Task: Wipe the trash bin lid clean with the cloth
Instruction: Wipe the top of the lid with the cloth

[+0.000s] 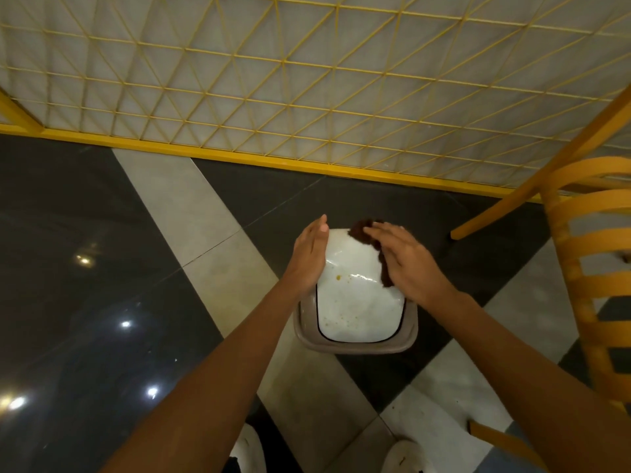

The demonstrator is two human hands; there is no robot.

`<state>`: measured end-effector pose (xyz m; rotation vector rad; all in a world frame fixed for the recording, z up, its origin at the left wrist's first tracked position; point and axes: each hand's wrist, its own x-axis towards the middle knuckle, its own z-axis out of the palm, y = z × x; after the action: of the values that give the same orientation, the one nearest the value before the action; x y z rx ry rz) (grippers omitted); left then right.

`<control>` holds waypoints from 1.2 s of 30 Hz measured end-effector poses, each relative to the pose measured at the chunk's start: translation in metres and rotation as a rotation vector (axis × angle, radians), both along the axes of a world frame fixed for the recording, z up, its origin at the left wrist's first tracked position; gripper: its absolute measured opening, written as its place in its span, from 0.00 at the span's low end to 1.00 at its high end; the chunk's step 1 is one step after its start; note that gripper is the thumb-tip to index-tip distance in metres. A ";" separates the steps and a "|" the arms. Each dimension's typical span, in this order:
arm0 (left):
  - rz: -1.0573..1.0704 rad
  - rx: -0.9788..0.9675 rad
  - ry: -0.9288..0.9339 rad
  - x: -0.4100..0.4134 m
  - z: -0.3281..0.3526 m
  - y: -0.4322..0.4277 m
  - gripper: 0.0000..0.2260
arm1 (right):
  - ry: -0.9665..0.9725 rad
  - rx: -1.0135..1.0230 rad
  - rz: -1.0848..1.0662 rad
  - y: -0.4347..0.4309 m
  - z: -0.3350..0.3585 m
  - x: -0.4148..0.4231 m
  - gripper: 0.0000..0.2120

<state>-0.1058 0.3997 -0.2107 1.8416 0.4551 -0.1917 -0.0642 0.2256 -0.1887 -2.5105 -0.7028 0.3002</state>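
Observation:
A small trash bin stands on the floor below me, with a white swing lid (358,302) set in a grey-brown rim (355,346). Small brownish spots dot the lid near its middle and lower left. My left hand (309,257) lies flat against the lid's left edge, fingers straight. My right hand (406,261) presses a dark brown cloth (362,230) onto the lid's far right part with straight fingers; the cloth shows at the fingertips and along the palm's left side.
A yellow wire-mesh partition (307,97) with a yellow base bar rises just behind the bin. A yellow slatted chair (587,268) stands close on the right. The floor is glossy dark and pale tile. My white shoes (249,452) show at the bottom.

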 end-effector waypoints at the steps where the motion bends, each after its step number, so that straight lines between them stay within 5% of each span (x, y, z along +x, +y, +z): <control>1: -0.012 0.016 -0.007 0.000 -0.001 0.001 0.20 | -0.021 -0.015 0.041 0.005 0.000 -0.007 0.20; 5: -0.021 0.021 -0.006 0.001 -0.001 0.004 0.19 | -0.049 -0.034 0.199 0.012 -0.001 -0.018 0.24; 10: -0.021 0.070 -0.032 0.001 -0.002 0.004 0.19 | -0.039 -0.004 -0.041 0.012 -0.003 -0.009 0.19; 15: -0.028 -0.024 -0.037 -0.001 -0.004 0.007 0.19 | -0.165 -0.105 0.306 0.013 -0.008 -0.023 0.27; 19: 0.004 -0.167 0.014 0.002 -0.004 0.012 0.18 | -0.129 -0.037 0.149 0.016 -0.004 -0.014 0.21; 24: 0.024 -0.268 0.016 0.001 -0.003 0.015 0.17 | -0.203 -0.144 0.461 0.021 -0.014 -0.032 0.35; 29: 0.052 -0.273 0.014 0.003 -0.001 0.014 0.16 | -0.205 -0.068 0.314 0.029 -0.014 -0.032 0.34; 33: 0.024 -0.253 0.006 0.001 -0.003 0.015 0.17 | -0.221 -0.170 0.483 0.024 -0.020 -0.043 0.43; 36: 0.017 -0.243 -0.007 0.001 -0.005 0.015 0.17 | -0.214 -0.136 0.422 0.004 -0.012 -0.030 0.40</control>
<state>-0.1044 0.4142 -0.2153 1.5998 0.4238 -0.2190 -0.0941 0.2299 -0.2007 -2.5261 -1.3438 0.2321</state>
